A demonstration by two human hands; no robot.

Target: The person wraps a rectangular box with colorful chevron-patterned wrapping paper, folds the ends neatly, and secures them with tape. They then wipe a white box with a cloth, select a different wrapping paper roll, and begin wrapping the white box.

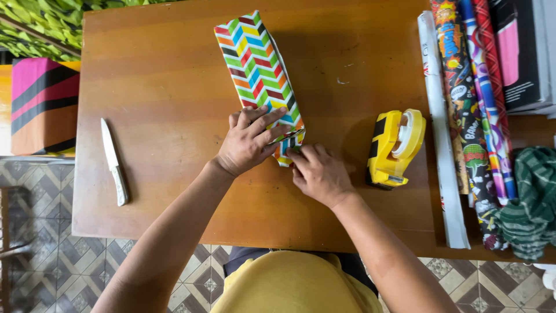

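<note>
A long box wrapped in bright zigzag-striped paper [255, 64] lies on the brown wooden table [168, 93], slanting away from me. My left hand [249, 141] rests flat on the near end of the box, fingers spread over the paper. My right hand [317, 173] presses the folded paper flap at the box's near end, fingertips pinched on the edge. The very end of the box is hidden under both hands.
A yellow and black tape dispenser [395, 148] stands just right of my right hand. A white-handled knife [113, 160] lies at the table's left. Several rolls of wrapping paper [469, 104] line the right side, with a green checked cloth [530, 203]. A pink, black and orange box [43, 104] sits beyond the left edge.
</note>
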